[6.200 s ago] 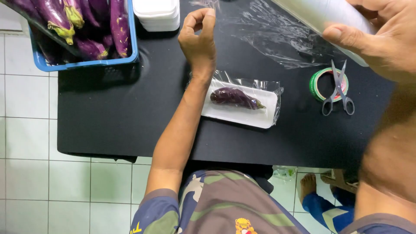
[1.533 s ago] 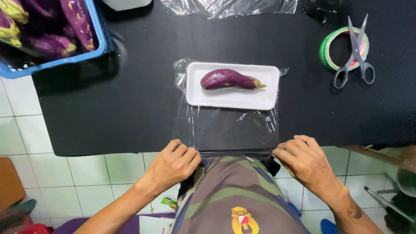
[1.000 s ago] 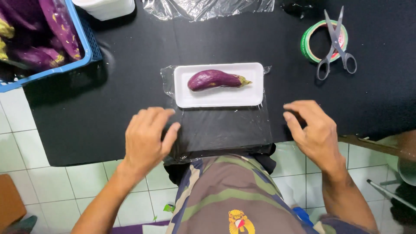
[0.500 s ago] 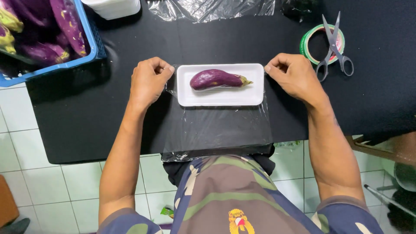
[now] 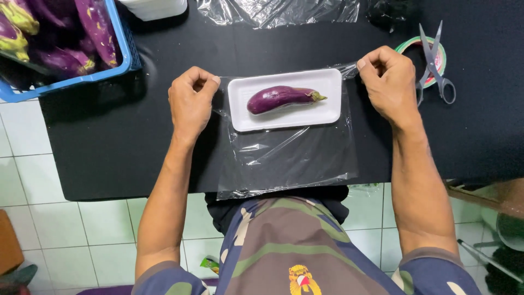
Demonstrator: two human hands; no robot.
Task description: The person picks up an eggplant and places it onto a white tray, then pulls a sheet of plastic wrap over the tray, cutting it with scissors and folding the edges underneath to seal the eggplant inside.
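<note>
Both hands have moved up from the near tabletop edge to the tray's far corners. Left hand (image 5: 191,101) is curled shut, pinching the cling film sheet (image 5: 289,158) at the tray's left end; right hand (image 5: 388,82) is closed on the film's right corner. Reads as the wrap being gripped for folding over.

Counts: one white foam tray (image 5: 327,112) mid black tabletop (image 5: 109,142), one purple eggplant (image 5: 281,98) on it, one pair of scissors (image 5: 434,63) lying on one green tape roll (image 5: 406,46), one blue crate (image 5: 126,57) with several eggplants.
</note>
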